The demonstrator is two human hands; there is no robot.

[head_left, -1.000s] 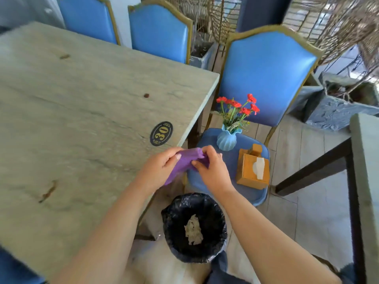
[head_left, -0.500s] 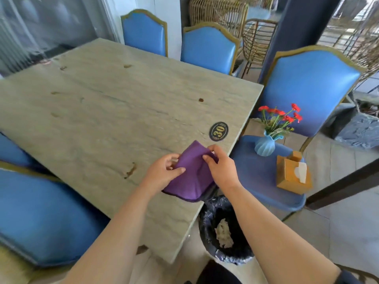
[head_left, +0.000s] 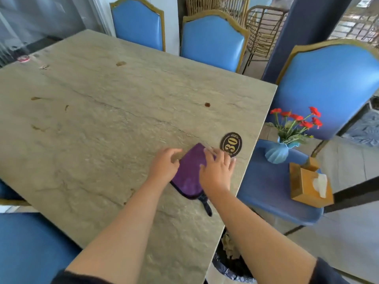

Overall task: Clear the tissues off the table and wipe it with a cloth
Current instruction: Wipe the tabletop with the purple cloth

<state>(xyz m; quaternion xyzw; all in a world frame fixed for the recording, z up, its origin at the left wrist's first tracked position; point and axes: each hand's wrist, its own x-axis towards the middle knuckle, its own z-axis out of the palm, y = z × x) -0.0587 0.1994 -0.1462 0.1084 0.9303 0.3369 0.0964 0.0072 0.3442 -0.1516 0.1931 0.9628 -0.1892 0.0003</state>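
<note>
A folded purple cloth (head_left: pixel 189 173) lies flat on the stone table (head_left: pixel 102 124) near its right edge, a dark loop trailing from its near corner. My right hand (head_left: pixel 217 171) rests on the cloth's right side with fingers spread and straight. My left hand (head_left: pixel 165 162) touches the cloth's left edge, fingers loosely bent. Several brown stains (head_left: pixel 207 104) dot the tabletop. A crumpled tissue (head_left: pixel 230 248) lies in the black-lined bin (head_left: pixel 231 271) below the table edge, partly hidden by my right arm.
An oval "30" plaque (head_left: pixel 231 144) sits just beyond my right hand. On the blue chair (head_left: pixel 272 187) to the right stand a vase of red flowers (head_left: pixel 276 153) and a wooden tissue box (head_left: pixel 309 186). More blue chairs surround the table.
The cloth went from held in the air between both hands over the bin to lying flat on the table. My right hand now lies flat on it.
</note>
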